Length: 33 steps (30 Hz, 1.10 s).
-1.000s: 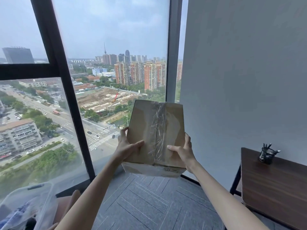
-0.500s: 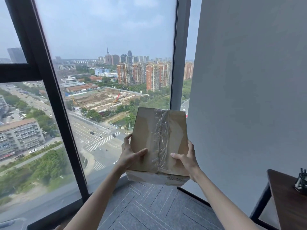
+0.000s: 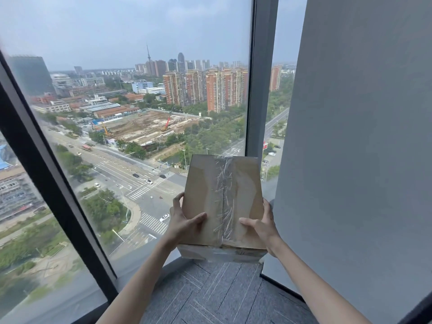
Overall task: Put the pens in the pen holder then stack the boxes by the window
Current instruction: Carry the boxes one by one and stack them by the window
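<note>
A brown cardboard box (image 3: pixel 205 195) with a strip of clear tape down its top hangs in the air in front of the window (image 3: pixel 140 136), over the floor corner. My left hand (image 3: pixel 183 224) grips its left side, thumb on top. On the opposite side my right hand (image 3: pixel 260 226) holds it the same way. The pens and the pen holder are out of view.
Grey carpet tiles (image 3: pixel 210 293) cover the floor below the box. A grey wall (image 3: pixel 362 160) rises close on the right. Dark window frames (image 3: pixel 46 183) slant on the left, and a grey mullion (image 3: pixel 259 90) stands behind the box.
I have moved closer to the window corner with the box held out. The wooden table with the pen holder and the plastic bin have slid out of view.
</note>
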Each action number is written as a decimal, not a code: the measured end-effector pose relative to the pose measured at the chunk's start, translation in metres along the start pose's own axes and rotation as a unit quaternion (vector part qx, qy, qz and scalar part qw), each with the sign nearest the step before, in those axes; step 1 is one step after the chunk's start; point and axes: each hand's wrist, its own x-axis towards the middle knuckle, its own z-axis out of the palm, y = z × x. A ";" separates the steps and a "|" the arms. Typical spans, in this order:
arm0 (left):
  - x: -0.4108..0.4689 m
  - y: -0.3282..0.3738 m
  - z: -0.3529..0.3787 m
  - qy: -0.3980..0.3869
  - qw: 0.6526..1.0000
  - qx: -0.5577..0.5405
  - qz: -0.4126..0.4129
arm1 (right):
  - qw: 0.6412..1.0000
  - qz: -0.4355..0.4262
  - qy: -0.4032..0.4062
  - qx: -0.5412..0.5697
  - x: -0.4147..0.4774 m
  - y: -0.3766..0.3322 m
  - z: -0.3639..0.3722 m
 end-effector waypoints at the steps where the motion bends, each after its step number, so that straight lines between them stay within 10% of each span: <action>1: 0.019 -0.005 0.001 -0.004 1.000 0.000 -0.003 | 1.000 0.007 0.001 0.000 0.017 0.002 0.004; 33: 0.536 -0.193 0.180 -0.211 0.972 0.023 -0.100 | 0.978 0.171 0.120 0.024 0.488 0.153 0.021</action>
